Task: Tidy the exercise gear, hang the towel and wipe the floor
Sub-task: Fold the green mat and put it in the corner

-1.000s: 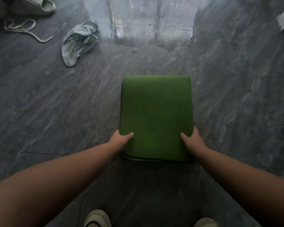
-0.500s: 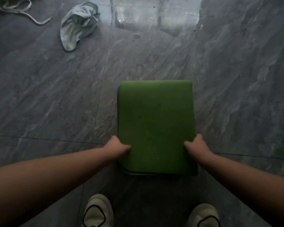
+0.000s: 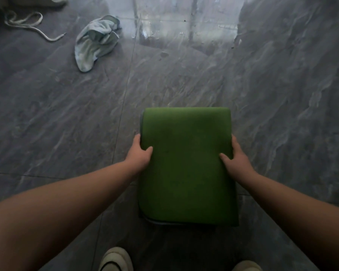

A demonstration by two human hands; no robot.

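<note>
Left hand (image 3: 140,153) and right hand (image 3: 235,155) each grip a side edge of the folded green mat (image 3: 186,169), thumbs lying on top, fingers wrapped under. Soft rounded fold at its far end. Beyond, a crumpled pale towel (image 3: 95,43) lies on glossy grey marbled floor (image 3: 47,118), a white cord (image 3: 30,26) nearby.

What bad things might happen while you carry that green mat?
The folded green mat is held only at its side edges by the left hand and right hand, so its layers might flop open. The shiny patch may be slippery. The cord and crumpled towel could trip feet.
</note>
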